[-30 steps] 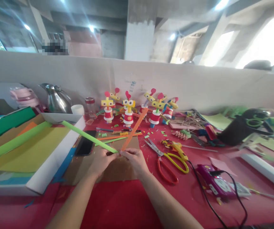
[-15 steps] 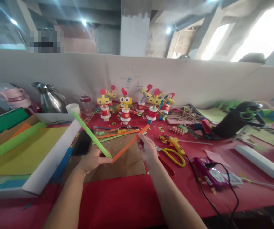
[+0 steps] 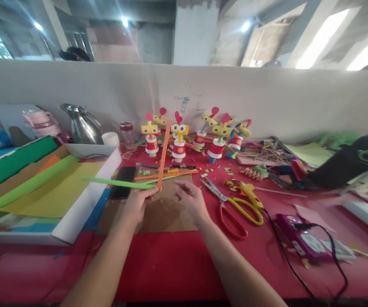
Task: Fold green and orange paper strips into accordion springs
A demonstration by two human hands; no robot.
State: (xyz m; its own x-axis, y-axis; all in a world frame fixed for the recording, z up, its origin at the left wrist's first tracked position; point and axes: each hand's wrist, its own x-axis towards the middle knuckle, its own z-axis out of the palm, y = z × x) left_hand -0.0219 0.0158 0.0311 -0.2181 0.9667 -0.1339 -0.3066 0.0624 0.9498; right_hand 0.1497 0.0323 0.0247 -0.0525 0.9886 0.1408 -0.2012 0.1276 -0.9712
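My left hand (image 3: 141, 204) pinches two paper strips where their ends meet. The orange paper strip (image 3: 164, 155) rises nearly upright from the fingertips. A green paper strip (image 3: 120, 183) reaches out leftward, over the phone and the box edge. Just to the right, my right hand (image 3: 190, 198) hovers with loosely bent fingers and nothing visible in them. Below both hands lies a brown cardboard sheet (image 3: 167, 215). Another orange strip (image 3: 148, 176) and a green one lie along its far edge, near small coiled paper springs (image 3: 173, 171).
Several paper-cup robot figures (image 3: 179, 147) stand at the back. Scissors (image 3: 225, 202), a yellow glue gun (image 3: 251, 195) and a purple power socket (image 3: 299, 238) with cables lie right. Left are a box of coloured paper (image 3: 86, 207), a black phone (image 3: 123, 187) and a steel jug (image 3: 83, 125).
My right hand has let go of the orange strip, which has swung upright. The green strip has tipped down to the left. The view has shifted, so things appear further right.
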